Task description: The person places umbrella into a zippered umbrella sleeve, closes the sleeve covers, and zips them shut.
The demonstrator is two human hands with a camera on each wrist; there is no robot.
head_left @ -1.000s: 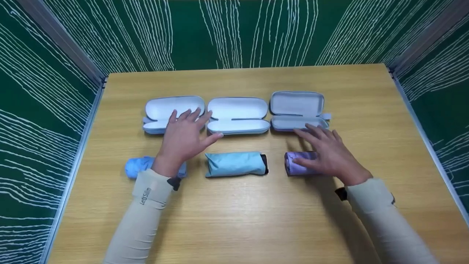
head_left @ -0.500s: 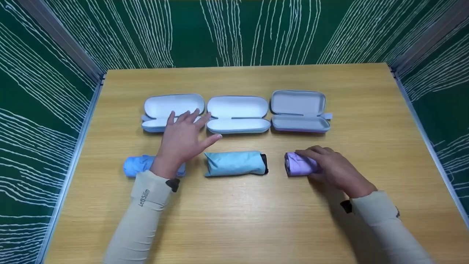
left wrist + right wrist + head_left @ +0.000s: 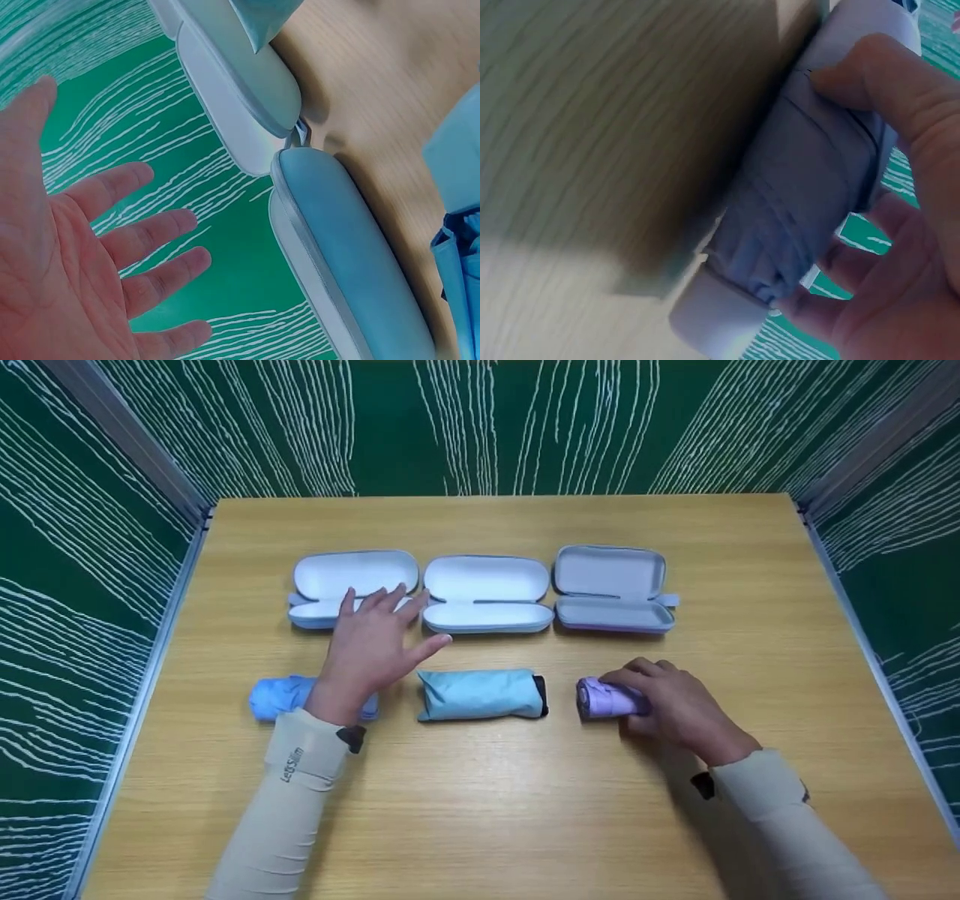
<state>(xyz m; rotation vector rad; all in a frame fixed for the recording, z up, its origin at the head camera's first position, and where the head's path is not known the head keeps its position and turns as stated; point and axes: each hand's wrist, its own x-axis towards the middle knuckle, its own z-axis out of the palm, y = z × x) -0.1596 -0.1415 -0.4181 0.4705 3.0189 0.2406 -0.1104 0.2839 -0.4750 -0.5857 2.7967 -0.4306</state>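
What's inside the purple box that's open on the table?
The open lilac hard-shell case shows only pale grey lining in both halves, nothing lying in it. The folded lilac umbrella sits in front, gripped by the right hand. No part of the inside is covered.

Three open cases are sitting in a row on the table: one under the left hand's fingertips, one just right of it, one beyond the right hand. Nearer, three folded umbrellas are lying in a row: one under the left wrist, one between the hands, one in the right hand.
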